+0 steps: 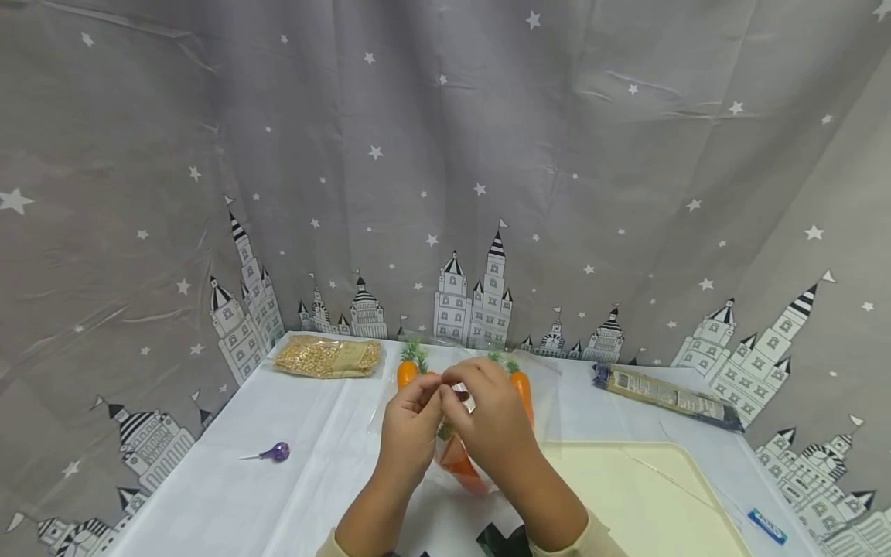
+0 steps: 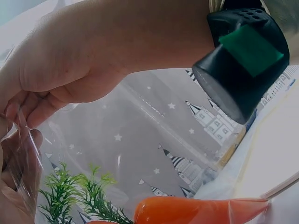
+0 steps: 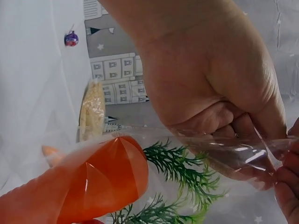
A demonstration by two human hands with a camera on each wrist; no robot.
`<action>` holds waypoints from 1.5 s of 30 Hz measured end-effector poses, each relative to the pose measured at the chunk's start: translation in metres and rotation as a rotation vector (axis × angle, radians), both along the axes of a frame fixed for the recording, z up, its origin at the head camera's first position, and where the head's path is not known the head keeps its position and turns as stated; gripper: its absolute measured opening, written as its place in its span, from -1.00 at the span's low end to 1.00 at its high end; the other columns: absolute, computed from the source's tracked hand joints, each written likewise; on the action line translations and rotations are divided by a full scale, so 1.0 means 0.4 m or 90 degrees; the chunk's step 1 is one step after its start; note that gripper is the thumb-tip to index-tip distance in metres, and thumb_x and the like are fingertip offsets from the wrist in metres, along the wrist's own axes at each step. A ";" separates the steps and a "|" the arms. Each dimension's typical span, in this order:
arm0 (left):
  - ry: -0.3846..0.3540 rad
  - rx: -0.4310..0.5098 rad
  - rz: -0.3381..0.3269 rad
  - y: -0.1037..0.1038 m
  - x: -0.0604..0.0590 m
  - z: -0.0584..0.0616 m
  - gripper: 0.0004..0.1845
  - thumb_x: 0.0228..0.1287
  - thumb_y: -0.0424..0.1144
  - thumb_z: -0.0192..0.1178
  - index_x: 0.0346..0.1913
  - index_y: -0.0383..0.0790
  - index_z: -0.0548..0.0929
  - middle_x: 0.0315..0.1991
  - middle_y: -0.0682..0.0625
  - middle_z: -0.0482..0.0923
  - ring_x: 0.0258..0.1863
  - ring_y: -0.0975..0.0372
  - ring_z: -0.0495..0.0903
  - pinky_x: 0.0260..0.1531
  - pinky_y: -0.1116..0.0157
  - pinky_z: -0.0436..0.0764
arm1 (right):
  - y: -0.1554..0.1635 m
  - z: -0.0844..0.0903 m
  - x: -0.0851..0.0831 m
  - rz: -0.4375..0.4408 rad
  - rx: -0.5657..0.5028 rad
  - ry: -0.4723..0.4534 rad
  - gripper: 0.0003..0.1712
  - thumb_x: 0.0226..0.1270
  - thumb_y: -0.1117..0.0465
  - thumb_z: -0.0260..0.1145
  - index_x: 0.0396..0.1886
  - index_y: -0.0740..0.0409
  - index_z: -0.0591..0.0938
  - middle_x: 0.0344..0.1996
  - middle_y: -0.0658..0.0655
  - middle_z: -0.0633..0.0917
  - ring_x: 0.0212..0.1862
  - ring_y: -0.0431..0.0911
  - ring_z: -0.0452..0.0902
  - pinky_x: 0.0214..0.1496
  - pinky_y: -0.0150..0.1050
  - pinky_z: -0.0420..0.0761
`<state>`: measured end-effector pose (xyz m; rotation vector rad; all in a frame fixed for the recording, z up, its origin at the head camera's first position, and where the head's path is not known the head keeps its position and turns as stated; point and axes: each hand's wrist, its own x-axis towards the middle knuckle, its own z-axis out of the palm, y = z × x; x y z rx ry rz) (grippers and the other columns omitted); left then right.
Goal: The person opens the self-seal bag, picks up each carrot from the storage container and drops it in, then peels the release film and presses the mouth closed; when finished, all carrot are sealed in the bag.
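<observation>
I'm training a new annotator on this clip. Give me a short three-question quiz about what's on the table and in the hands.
1. True or false: both hands pinch the clear plastic bag that holds the toy carrots.
2. Which lies on the table nearest the left hand? A) purple lollipop B) dark noodle packet C) blue wrapper
3. What fills the flat packet at the table's far left corner?

Key: 1 true; 2 A; 3 small yellowish grains. The right hand grips the bag too.
</observation>
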<state>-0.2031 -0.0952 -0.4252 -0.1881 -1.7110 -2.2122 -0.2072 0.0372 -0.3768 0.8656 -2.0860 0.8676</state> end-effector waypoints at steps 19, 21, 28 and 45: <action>0.015 -0.058 0.026 -0.003 0.010 -0.003 -0.78 0.55 -0.35 0.20 0.05 -0.38 0.75 -0.03 -0.19 0.77 -0.05 0.22 0.77 0.02 0.35 0.74 | 0.013 0.002 -0.005 -0.036 0.062 0.013 -0.91 0.37 0.25 0.47 -0.17 0.04 0.76 -0.22 -0.07 0.69 -0.09 -0.19 0.60 -0.08 -0.33 0.69; 0.012 -0.066 0.029 -0.004 0.011 -0.002 -0.78 0.55 -0.34 0.20 0.05 -0.38 0.76 -0.03 -0.18 0.78 -0.04 0.23 0.76 0.03 0.35 0.74 | 0.013 0.003 -0.004 -0.044 0.072 0.026 -0.92 0.37 0.25 0.46 -0.18 0.05 0.77 -0.23 -0.07 0.69 -0.10 -0.18 0.60 -0.09 -0.34 0.69; 0.001 -0.084 0.032 -0.006 0.013 0.002 -0.78 0.54 -0.31 0.22 0.04 -0.35 0.78 -0.04 -0.15 0.80 -0.05 0.23 0.77 0.01 0.36 0.74 | 0.016 0.002 -0.008 -0.056 0.090 0.088 -0.94 0.36 0.27 0.43 -0.22 0.11 0.78 -0.26 -0.01 0.73 -0.14 -0.12 0.66 -0.08 -0.30 0.73; 0.004 -0.152 0.051 -0.011 0.021 -0.002 -0.81 0.50 -0.22 0.30 -0.02 -0.22 0.83 -0.08 -0.06 0.82 -0.11 0.24 0.77 -0.07 0.38 0.76 | 0.023 0.008 -0.002 -0.063 0.078 0.093 -0.94 0.22 0.31 0.50 -0.32 0.11 0.76 -0.32 -0.03 0.73 -0.20 -0.13 0.67 -0.17 -0.30 0.74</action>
